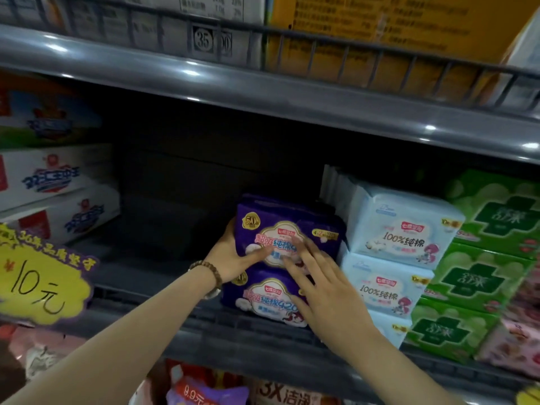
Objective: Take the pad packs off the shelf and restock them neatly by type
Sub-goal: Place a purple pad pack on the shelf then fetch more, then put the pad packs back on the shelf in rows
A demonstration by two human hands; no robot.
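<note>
From the head camera we see both hands reaching into a dark shelf (204, 340). Our left hand (233, 258) holds the top purple pack (318, 226) by its left side. The thumb lies across the front and the other fingers curl round behind the pack. A bead bracelet (207, 268) sits on that wrist.

Our right hand (321, 285) is spread out flat. Its straight fingers rest on the front of the top purple pack, and its palm lies in front of the bottom purple pack (257, 296). The top pack sits right on the bottom one, and both stand at the front of the shelf, between our two hands.

Just to the right of our right hand is a stack of light blue packs (403, 229), touching the purple ones. Past those, farther right, is a stack of green packs (496, 217).

Well to the left of our left hand we see white boxes (58, 176) piled up. Below them hangs a yellow price sign (43, 282). The space on the shelf between the boxes and our left hand is dark.
</note>
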